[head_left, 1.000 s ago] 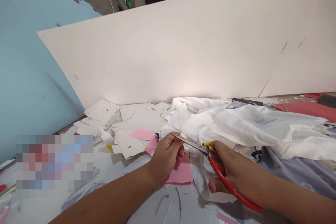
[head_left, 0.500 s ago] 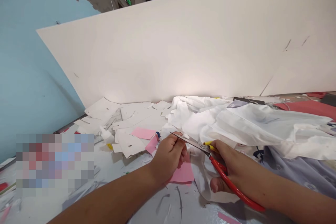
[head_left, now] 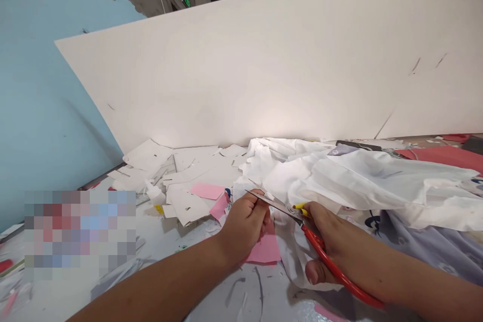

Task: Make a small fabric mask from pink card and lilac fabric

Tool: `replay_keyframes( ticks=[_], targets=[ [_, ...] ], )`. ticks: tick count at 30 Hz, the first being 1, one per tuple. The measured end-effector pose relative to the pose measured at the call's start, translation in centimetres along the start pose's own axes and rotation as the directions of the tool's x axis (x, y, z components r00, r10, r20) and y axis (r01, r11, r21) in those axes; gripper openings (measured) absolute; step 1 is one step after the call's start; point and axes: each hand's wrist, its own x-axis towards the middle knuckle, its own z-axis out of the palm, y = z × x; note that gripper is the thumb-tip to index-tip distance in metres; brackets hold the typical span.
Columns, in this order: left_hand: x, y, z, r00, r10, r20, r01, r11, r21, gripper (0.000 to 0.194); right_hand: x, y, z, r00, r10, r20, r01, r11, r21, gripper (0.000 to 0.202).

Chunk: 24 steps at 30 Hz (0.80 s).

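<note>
Pale blue wall [head_left: 33,85] meets a large, smooth white board [head_left: 241,75] that stands behind the scrap-strewn white tabletop [head_left: 158,241]. Very little has changed over the last second: both hands and the blades keep almost the same position, which suggests a steady, careful hold rather than a wide stroke.

The right hand [head_left: 339,241] is wrapped around the red-handled metal scissors [head_left: 332,266], their blades slightly parted and pointing across to the left hand [head_left: 243,224]. That hand's fingers are curled in beside the blades; what they pinch, if anything, I cannot tell. A short yellow tube-like piece [head_left: 300,206] shows at the right fingertips. Pink paper [head_left: 267,249] lies just below the left hand.

Crumpled white fabric [head_left: 350,176] crowds the far and right sides, over lavender cloth [head_left: 422,251]. White card pieces [head_left: 186,206] and a small white plastic bottle [head_left: 154,196] bound the left. Between the forearms, the near tabletop seems to offer the easiest room.
</note>
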Motion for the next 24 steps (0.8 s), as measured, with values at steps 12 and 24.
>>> replay_keyframes(
  ticks=[12,24],
  targets=[
    [-0.2,-0.2,0.3,1.000,0.000,-0.014,0.001,0.999,0.045,0.036,0.6,0.2,0.1,0.999,0.017,0.048,-0.019,0.999,0.032,0.027],
    [-0.7,0.9,0.8,0.997,-0.002,-0.076,0.003,1.000,0.020,0.034,1.1,0.2,0.0,1.000,-0.006,0.019,0.005,0.997,0.073,0.026]
  ],
)
